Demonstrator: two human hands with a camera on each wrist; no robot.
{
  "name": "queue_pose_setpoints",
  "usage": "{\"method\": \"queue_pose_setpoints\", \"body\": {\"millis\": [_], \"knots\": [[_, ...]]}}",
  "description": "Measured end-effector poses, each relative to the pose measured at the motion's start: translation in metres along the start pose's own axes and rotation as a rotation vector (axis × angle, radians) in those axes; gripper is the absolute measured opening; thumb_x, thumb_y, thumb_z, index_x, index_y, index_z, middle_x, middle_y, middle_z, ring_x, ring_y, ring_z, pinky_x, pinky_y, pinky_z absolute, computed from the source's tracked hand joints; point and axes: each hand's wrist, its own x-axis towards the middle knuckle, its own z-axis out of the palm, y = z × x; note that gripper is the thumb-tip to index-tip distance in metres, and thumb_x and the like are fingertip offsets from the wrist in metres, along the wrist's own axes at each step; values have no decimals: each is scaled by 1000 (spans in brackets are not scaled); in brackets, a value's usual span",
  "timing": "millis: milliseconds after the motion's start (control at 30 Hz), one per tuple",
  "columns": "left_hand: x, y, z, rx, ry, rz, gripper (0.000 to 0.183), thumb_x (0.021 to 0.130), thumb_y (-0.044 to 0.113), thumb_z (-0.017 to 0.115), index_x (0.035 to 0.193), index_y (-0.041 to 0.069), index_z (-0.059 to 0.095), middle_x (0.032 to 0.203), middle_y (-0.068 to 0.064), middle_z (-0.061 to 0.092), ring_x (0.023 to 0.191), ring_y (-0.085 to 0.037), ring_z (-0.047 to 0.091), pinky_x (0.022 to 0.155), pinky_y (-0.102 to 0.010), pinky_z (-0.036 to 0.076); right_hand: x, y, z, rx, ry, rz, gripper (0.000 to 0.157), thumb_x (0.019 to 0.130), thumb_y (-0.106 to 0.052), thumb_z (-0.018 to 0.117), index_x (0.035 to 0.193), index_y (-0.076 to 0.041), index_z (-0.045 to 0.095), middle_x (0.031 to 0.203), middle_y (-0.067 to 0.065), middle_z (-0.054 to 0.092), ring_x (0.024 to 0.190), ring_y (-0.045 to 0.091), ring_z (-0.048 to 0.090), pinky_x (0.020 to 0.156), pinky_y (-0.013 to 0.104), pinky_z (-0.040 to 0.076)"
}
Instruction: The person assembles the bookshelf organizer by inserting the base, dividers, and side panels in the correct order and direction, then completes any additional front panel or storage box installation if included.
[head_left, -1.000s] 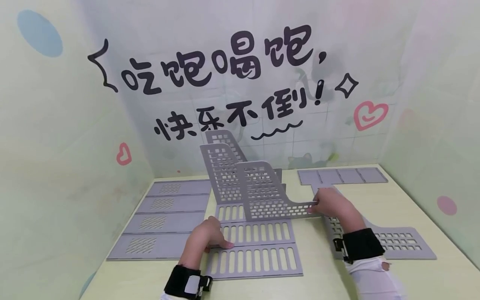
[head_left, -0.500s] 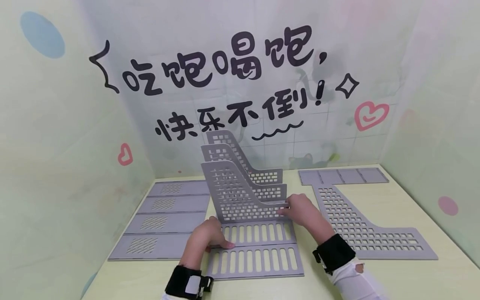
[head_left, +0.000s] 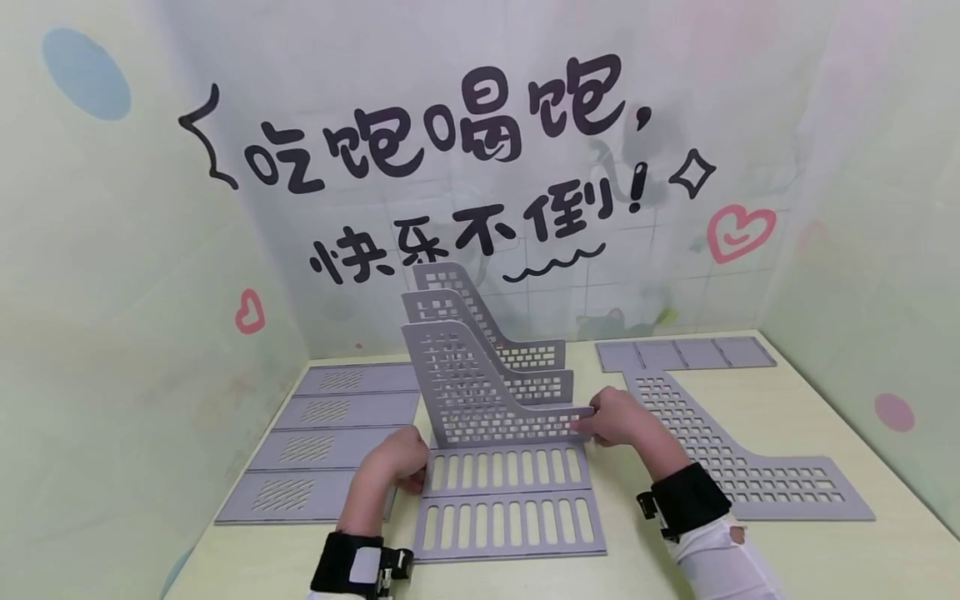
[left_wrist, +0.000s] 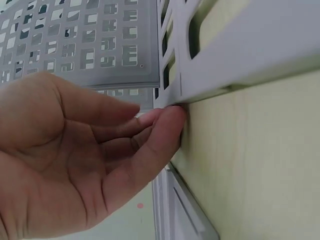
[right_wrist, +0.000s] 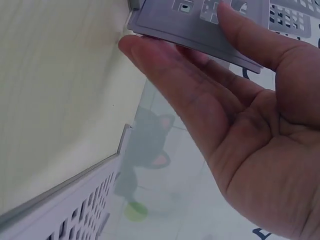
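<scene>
In the head view, my right hand pinches the low right end of the nearest upright grey perforated divider panel. The right wrist view has my thumb on its face and my fingers along its edge. This panel stands across a flat grey slotted base panel. My left hand is beside the base's left edge. In the left wrist view, the fingertips meet that edge near the tabletop, with the thumb apart from it. Behind stand two similar dividers, a middle one and a rear one.
Flat grey panels with slanted slots lie to the left. To the right lies another perforated divider, below a narrow grey strip at the back. A printed backdrop encloses the pale table.
My right hand moved left with the nearest divider, setting it in line before the others, then shifted slightly right. My left hand came off the base's top and moved to its left edge.
</scene>
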Motion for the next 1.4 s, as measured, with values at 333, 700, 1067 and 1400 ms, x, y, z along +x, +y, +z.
{"method": "queue_pose_setpoints", "body": {"millis": [333, 700, 1067, 1400], "knots": [[6, -2, -1, -80, 50, 4, 22, 94, -6, 45, 105, -15, 63, 82, -18, 64, 67, -24, 69, 61, -35, 64, -1, 4, -1, 0, 1, -13, 31, 95, -18, 81, 72, 3, 75, 61, 5, 68, 56, 13, 65, 56, 25, 55], [8, -3, -1, -116, 23, 15, 22, 95, -6, 47, 102, -14, 66, 81, -16, 65, 67, -21, 65, 62, -33, 63, 2, -3, 7, -61, 42, -105, 35, 95, -20, 80, 67, 0, 74, 60, 9, 70, 55, 14, 62, 54, 23, 40], [4, -5, -3, -56, -2, 44, 13, 94, -1, 64, 81, -4, 65, 76, -11, 67, 64, -16, 61, 62, -30, 57, 1, -3, 9, -101, 58, -118, 41, 96, -21, 79, 62, 0, 72, 54, 6, 64, 52, 11, 52, 54, 24, 36], [8, -3, -3, -53, 2, 49, 43, 111, 30, 57, 102, -11, 70, 87, -14, 69, 72, -18, 70, 70, -35, 62, 2, -1, 7, -107, 82, -107, 43, 99, -24, 75, 64, -1, 70, 52, -1, 54, 53, 14, 47, 54, 26, 34]]}}
